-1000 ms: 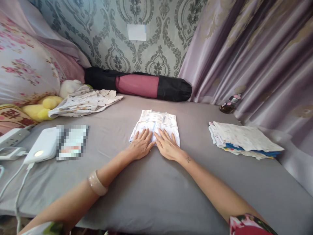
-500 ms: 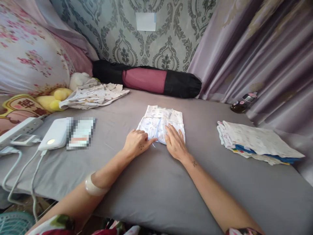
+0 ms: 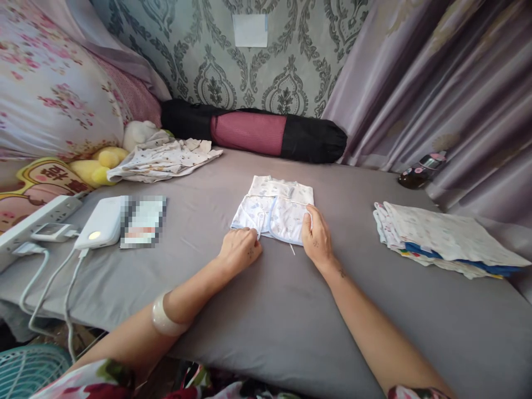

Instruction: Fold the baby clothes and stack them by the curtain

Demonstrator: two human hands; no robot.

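Observation:
A folded white baby shirt (image 3: 286, 216) with pale prints, blue edging and thin ties lies flat on the grey bed sheet. My left hand (image 3: 241, 249) is closed at its near left corner, with the fingers curled on the edge and a tie beside them. At the right edge of the shirt, my right hand (image 3: 318, 238) is curved round the side, thumb on the cloth; its other fingers are partly hidden. One loose tie end hangs from the near edge between the hands.
Folded baby clothes (image 3: 449, 238) are stacked at the right, near a bottle (image 3: 424, 169). A black and pink rolled bag (image 3: 249, 133) lies along the wall. To the left are a crumpled spotted garment (image 3: 166, 160), a power bank (image 3: 103, 221), a power strip (image 3: 41, 221) and cables.
My right hand has moved from lying flat on the shirt's front to its right edge. My left hand has curled its fingers at the near left corner. The view has shifted slightly.

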